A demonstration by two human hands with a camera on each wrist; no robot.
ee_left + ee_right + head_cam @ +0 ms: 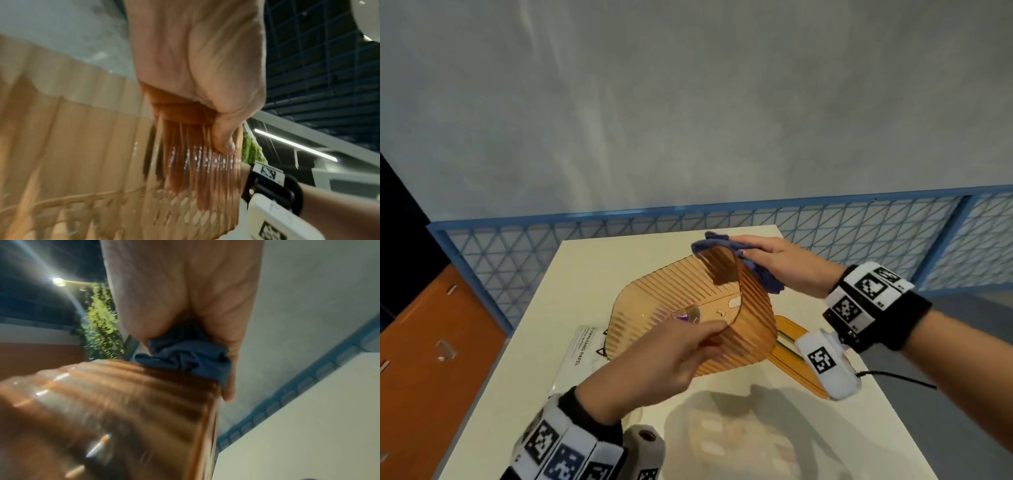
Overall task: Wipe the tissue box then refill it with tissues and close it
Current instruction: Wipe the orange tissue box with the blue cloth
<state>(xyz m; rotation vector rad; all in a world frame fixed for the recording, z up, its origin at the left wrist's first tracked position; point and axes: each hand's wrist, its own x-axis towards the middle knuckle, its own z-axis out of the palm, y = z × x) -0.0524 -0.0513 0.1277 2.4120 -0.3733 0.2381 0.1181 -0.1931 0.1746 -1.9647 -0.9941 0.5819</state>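
Note:
A ribbed, see-through orange tissue box (688,308) is held tilted above the white table (825,428), its open side towards me. My left hand (671,359) pinches its near rim, thumb outside on the ribs (224,142) and fingers inside. My right hand (780,263) holds a bunched blue cloth (726,245) against the box's far upper edge; in the right wrist view the cloth (185,353) is pressed onto the ribbed wall (123,394). The box's orange lid (791,346) lies flat on the table behind the box. A pack of tissues (582,346) lies under the box at the left.
A blue mesh railing (619,236) runs along the far side of the table, with a grey wall behind. Orange cabinets (424,359) stand at the left below the table's edge. A black cable (900,378) trails off the right wrist camera.

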